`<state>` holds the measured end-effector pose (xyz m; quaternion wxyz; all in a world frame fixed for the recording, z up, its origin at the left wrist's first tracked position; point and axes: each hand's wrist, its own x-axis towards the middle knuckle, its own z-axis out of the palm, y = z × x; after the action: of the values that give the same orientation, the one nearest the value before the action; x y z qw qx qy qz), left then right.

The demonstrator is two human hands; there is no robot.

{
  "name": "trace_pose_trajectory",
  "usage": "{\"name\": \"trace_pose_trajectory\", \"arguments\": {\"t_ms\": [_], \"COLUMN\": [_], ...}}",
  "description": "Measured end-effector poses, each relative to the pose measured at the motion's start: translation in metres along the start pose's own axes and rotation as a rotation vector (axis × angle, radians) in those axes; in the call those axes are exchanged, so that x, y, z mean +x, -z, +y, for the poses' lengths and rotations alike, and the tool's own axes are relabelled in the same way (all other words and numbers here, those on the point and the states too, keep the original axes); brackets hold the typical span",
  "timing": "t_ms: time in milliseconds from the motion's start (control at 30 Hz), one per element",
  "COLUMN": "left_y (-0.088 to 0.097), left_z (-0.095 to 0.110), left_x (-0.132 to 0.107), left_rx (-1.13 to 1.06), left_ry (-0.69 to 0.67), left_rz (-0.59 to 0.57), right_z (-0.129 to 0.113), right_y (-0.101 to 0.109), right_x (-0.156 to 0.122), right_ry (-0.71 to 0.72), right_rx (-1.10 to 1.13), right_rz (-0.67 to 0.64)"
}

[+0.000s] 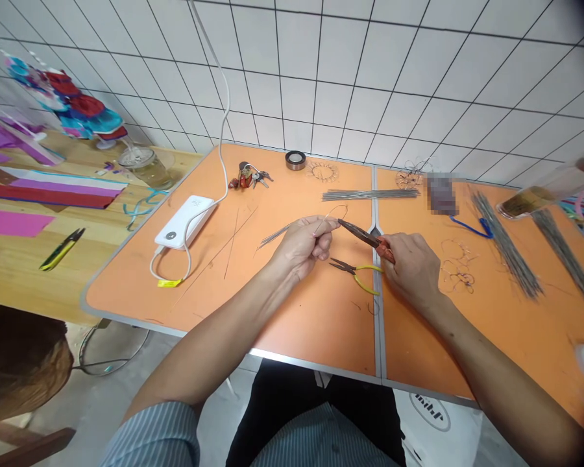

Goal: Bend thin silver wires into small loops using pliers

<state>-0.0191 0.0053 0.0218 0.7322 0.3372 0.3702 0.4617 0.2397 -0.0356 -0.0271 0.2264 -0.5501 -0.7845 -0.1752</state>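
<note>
Orange folding counter [233,318], with one white power bank [178,222] on it. My right grip [411,269] is closed on red-handled long-nose pliers [363,233], their tips seemingly touching the thin wire [341,209] pinched in my left grip [299,246]. Yellow-handled pliers [355,275] lie just below.

Left hand [299,246] with thin wire [335,211]; right hand [411,269] with long-nose pliers [365,235]
</note>
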Motion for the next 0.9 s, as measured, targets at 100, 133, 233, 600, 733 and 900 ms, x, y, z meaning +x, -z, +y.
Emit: {"name": "trace_pose_trajectory", "arguments": {"t_ms": [100, 133, 233, 600, 733, 900], "left_y": [-0.0019, -0.0025, -0.0043, -0.0072, -0.0060, -0.0043], "left_z": [-0.0011, -0.0014, -0.0020, -0.0042, -0.0057, -0.0075], "left_x": [-0.0008, -0.0012, -0.0023, -0.0032, -0.0031, -0.0034], "left_rx": [0.011, 0.016, 0.026, 0.049, 0.049, 0.053], "left_ry": [-0.010, -0.010, -0.018, -0.027, -0.030, -0.017], "left_rz": [0.000, 0.000, 0.007, 0.054, 0.040, 0.019], "right_z": [0.0012, 0.0013, -0.0004, -0.0017, -0.0006, -0.0022], "right_y": [-0.0019, -0.0023, -0.0031, -0.0064, -0.0052, -0.0040], "right_x": [0.0015, 0.0018, 0.0004, -0.0054, -0.0048, -0.0053], "right_ry": [-0.013, -0.017, -0.034, -0.115, -0.113, -0.131], "right_rx": [-0.010, -0.009, 0.035, 0.198, 0.193, 0.168], "right_rz": [0.014, 0.016, -0.012, -0.136, -0.140, -0.132]}}
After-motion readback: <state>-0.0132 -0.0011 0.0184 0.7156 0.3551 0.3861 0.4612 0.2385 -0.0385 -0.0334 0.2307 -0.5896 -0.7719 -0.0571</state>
